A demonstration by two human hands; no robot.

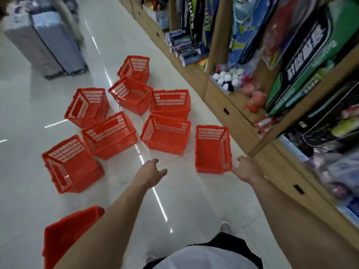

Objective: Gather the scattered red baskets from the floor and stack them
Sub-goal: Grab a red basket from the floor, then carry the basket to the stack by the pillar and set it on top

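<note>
Several red plastic baskets lie scattered upright on the white tiled floor. The nearest basket point(212, 150) stands close to the shelf base, its long side pointing away from me. My right hand point(246, 168) is just beside its near right corner, fingers spread and holding nothing. My left hand point(153, 169) hovers open over bare floor, to the left of that basket and below another basket point(165, 135). One more red basket point(66, 232) sits at the bottom left, partly hidden behind my left forearm. More baskets point(110, 133) cluster further out.
Wooden shelving point(229, 107) with toys and bagged goods runs along the right side. Suitcases point(48, 41) stand at the far left. Open tiled floor point(182, 200) lies between my feet and the baskets. My shoe point(225, 227) shows below.
</note>
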